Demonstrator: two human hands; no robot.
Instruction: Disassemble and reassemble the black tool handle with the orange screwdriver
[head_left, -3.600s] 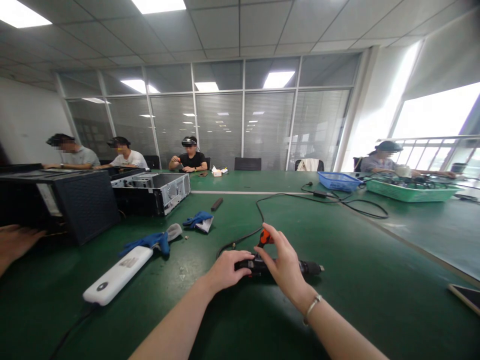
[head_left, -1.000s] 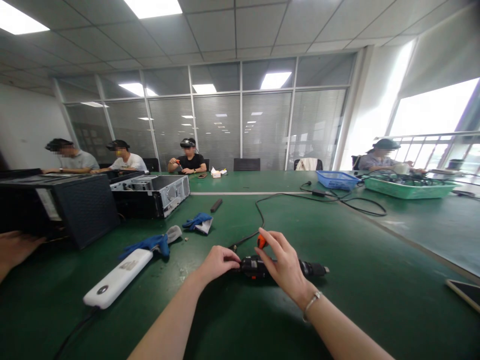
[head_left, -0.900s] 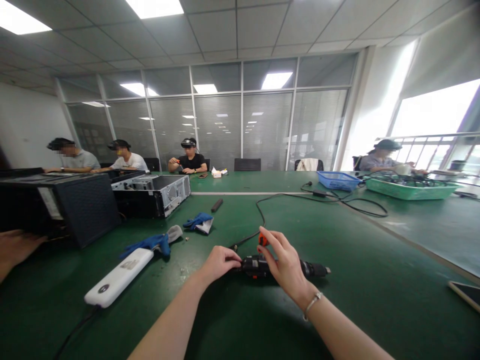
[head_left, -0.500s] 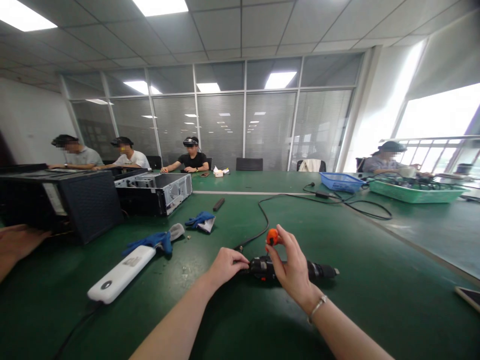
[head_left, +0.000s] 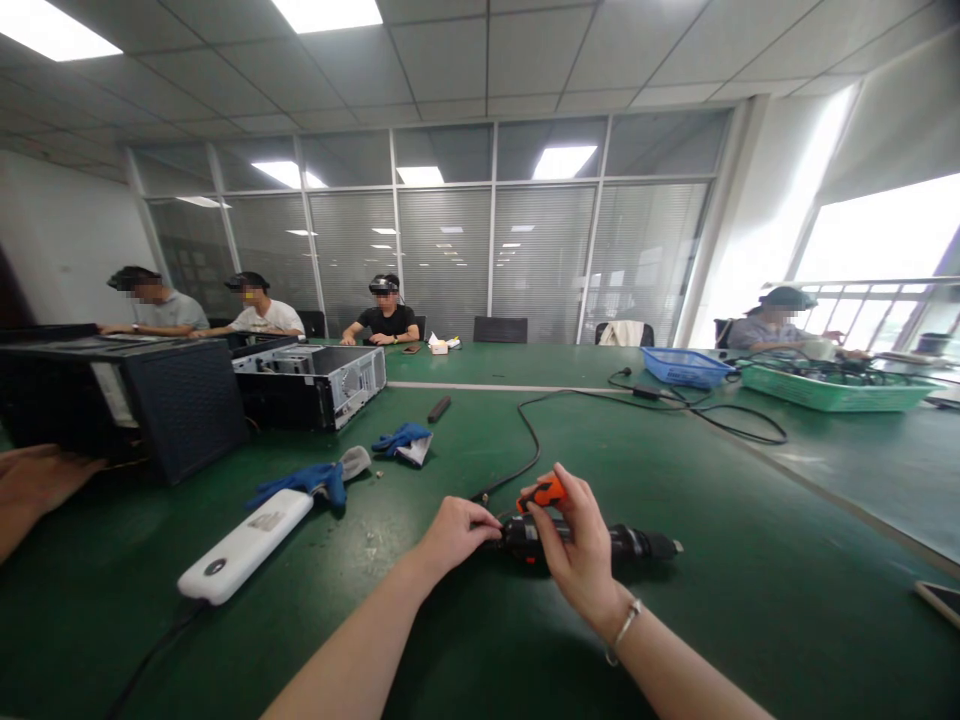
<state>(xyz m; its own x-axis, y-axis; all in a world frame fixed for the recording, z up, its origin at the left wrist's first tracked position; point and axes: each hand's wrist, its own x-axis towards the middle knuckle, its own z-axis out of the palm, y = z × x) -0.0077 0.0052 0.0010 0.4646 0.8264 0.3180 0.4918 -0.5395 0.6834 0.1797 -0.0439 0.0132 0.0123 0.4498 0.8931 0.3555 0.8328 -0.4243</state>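
A black electric screwdriver (head_left: 637, 542) lies on the green table in front of me, its body running left to right and its tip at the right. My left hand (head_left: 457, 530) is closed in a pinch at its left, cord end; the fingers hide what they grip there. Above the tool body, my right hand (head_left: 577, 545) holds an orange and black screwdriver (head_left: 545, 493) between thumb and fingers. That handle is tilted, its lower end towards my left hand. Its shaft is hard to make out.
A black cable (head_left: 534, 440) runs across the table. Left are a white power strip (head_left: 247, 545), blue gloves (head_left: 322, 485), computer cases (head_left: 187, 410) and another person's hand (head_left: 52, 480). Right stand a blue basket (head_left: 686, 372) and a green basket (head_left: 832, 397). Several people sit around.
The orange screwdriver has turned in my right hand from nearly end-on to lying more sideways, its length now showing. My left hand keeps its pinch at the same place.
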